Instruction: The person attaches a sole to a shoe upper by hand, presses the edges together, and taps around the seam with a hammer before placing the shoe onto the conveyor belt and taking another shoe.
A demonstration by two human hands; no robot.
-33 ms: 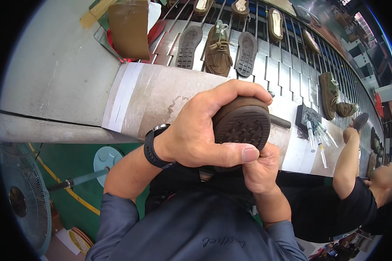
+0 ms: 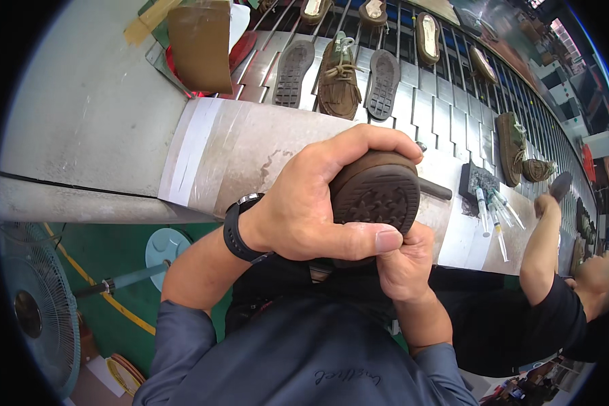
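Observation:
A brown shoe with a dark treaded sole (image 2: 379,193) is held up in front of my body, one end of its sole facing me. My left hand (image 2: 304,210) wraps round it, fingers over the top and thumb pressed along the sole's lower edge. Under that thumb, my right hand (image 2: 409,267) closes on the lower part of the shoe. Its fingertips and the rest of the shoe are hidden. A dark rod-shaped tool (image 2: 435,189) lies on the work surface just right of the shoe.
Beyond the work ledge (image 2: 264,135), a slatted conveyor (image 2: 419,101) carries a fringed brown shoe (image 2: 338,81), loose soles (image 2: 384,84) and other shoes. Several syringes (image 2: 497,213) stand by a dark block at right. A co-worker's hand (image 2: 545,205) holds a sole. A fan (image 2: 37,304) stands at left.
My hands and the shoe stay in place. At right, the co-worker's hand and the sole in it have shifted slightly upward.

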